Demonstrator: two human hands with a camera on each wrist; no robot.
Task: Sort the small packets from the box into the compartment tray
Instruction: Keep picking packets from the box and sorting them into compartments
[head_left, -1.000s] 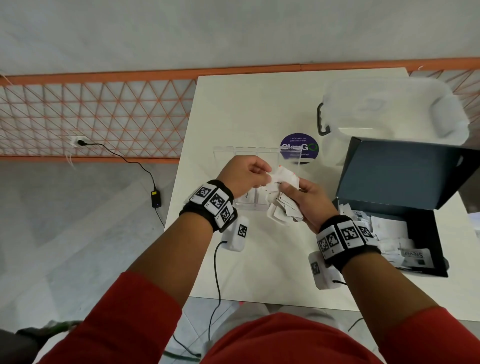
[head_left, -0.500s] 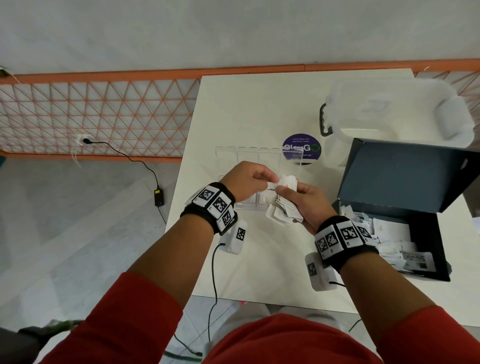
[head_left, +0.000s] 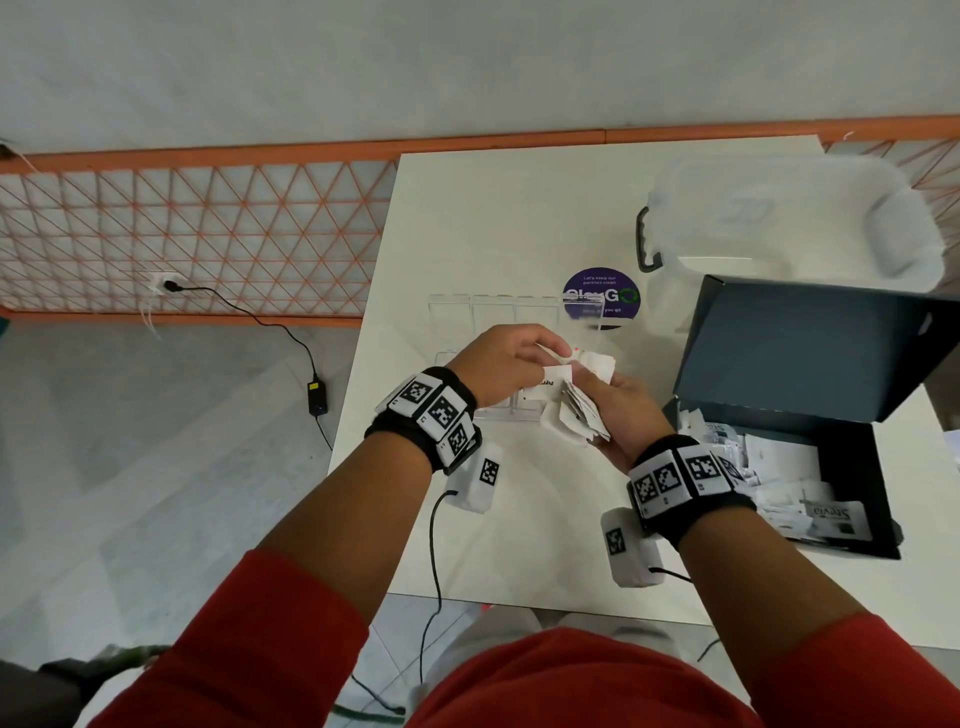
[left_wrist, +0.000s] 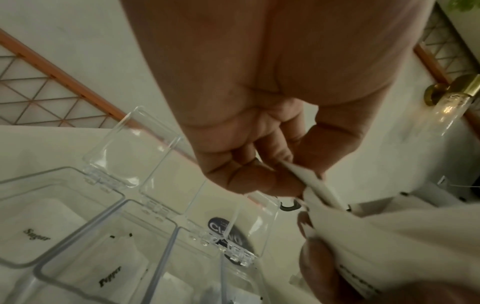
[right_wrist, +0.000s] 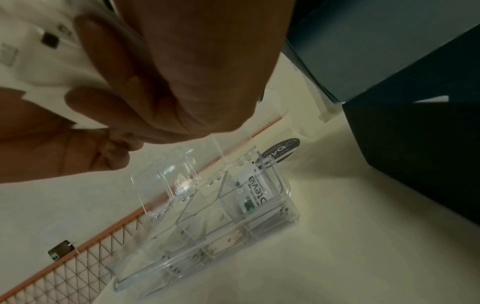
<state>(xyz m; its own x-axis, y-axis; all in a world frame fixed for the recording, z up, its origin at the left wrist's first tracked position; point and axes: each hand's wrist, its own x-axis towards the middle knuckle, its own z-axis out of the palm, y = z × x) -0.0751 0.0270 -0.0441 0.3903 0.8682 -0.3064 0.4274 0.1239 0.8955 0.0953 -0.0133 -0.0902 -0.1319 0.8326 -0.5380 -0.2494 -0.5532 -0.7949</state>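
Observation:
Both hands hover over the clear compartment tray, whose lids stand open. My right hand grips a fanned stack of white packets. The left hand pinches one white packet at the stack's top edge. In the left wrist view the left hand pinches that packet's edge. Below it the tray holds a Sugar packet and a Pepper packet in separate compartments. A Stevia packet lies in the tray's end compartment. The dark box at right holds several more packets.
The box's raised lid stands right of my hands. A clear plastic tub sits behind it. A purple round sticker lies on the white table beyond the tray. The table's left edge drops to the floor, where a cable runs.
The left hand's fingers have closed on one packet at the top of the stack and drawn it slightly left. The right hand has barely moved.

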